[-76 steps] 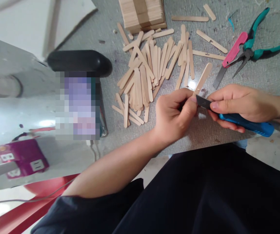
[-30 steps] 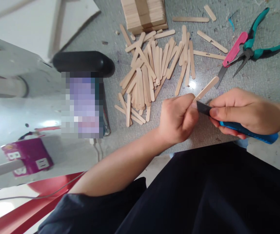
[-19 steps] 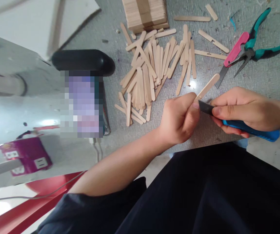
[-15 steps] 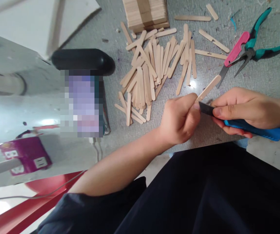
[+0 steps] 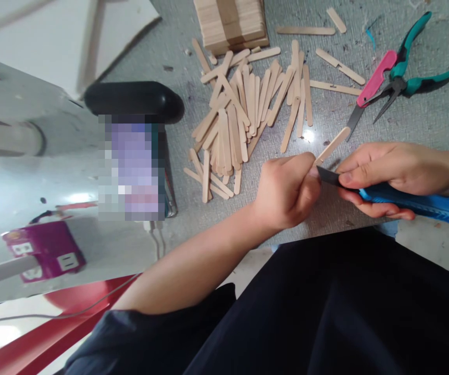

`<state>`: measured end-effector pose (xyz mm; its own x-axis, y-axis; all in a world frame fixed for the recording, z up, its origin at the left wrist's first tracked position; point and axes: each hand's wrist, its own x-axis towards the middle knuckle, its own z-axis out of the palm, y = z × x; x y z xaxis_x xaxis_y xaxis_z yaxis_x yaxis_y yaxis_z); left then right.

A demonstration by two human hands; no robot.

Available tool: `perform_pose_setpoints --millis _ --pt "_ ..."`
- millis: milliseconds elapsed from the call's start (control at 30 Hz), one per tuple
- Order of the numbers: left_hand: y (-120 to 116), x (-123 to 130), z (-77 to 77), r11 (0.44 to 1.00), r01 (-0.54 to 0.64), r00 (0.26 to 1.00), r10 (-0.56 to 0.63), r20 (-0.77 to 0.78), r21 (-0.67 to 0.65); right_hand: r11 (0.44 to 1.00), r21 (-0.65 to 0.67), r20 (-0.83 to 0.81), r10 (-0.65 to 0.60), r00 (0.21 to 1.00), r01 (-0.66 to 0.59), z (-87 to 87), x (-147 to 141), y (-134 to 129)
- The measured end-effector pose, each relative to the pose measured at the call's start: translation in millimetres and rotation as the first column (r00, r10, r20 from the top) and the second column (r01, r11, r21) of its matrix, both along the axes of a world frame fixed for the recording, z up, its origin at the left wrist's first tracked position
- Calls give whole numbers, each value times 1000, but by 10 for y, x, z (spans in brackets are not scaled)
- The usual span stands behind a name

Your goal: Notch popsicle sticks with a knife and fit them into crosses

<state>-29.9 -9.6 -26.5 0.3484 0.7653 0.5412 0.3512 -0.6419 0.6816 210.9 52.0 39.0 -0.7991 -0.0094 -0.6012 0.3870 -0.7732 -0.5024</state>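
My left hand (image 5: pixel 289 190) is closed round one end of a wooden stick (image 5: pixel 333 145), whose other end points up to the right. My right hand (image 5: pixel 390 174) grips a blue utility knife (image 5: pixel 423 202), with fingers at the base of its dark blade (image 5: pixel 329 176). The blade's tip meets the stick beside my left thumb; the exact contact is hidden by the fingers. Just above the stick lies a pink-handled knife (image 5: pixel 376 80), touching the teal pliers (image 5: pixel 398 83). Two notched sticks (image 5: pixel 339 66) rest to the left of it.
A loose pile of sticks (image 5: pixel 230 135) spreads left of my hands, below a banded bundle of sticks (image 5: pixel 232 23). Further left are a black stand (image 5: pixel 134 99) with a blurred screen (image 5: pixel 136 166), and a purple power socket (image 5: pixel 47 250). The table's edge (image 5: pixel 326 230) runs below my hands.
My right hand and the blue knife have shifted slightly, the knife's handle end further to the right. The held stick has dipped a little. My left hand keeps its grip.
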Motion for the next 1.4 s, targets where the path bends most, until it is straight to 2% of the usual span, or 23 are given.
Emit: perform_pose_setpoints --millis 200,333,500,800,967,1233,1400 --pt "35 -13 4 998 -57 995 60 -74 40 1000 1 9 -13 1000 13 -60 -6 14" --pt "48 -5 5 996 -86 994 86 -68 -5 994 87 46 -69 997 65 -21 -48 -28" --pt "51 -4 34 997 -51 998 49 -42 -50 970 226 73 -104 992 85 -6 -56 -97" --pt "17 24 46 994 -53 998 56 31 -100 938 334 103 -130 986 89 39 -36 -165" --pt "11 38 54 992 -35 996 44 71 -125 945 316 68 -110 992 83 42 -35 -142" --pt "5 4 74 990 -13 1000 12 -3 -143 978 204 22 -38 999 33 -24 15 -43" --pt "5 2 71 995 -11 999 8 -34 -101 991 129 16 -28 999 26 -34 4 -16"
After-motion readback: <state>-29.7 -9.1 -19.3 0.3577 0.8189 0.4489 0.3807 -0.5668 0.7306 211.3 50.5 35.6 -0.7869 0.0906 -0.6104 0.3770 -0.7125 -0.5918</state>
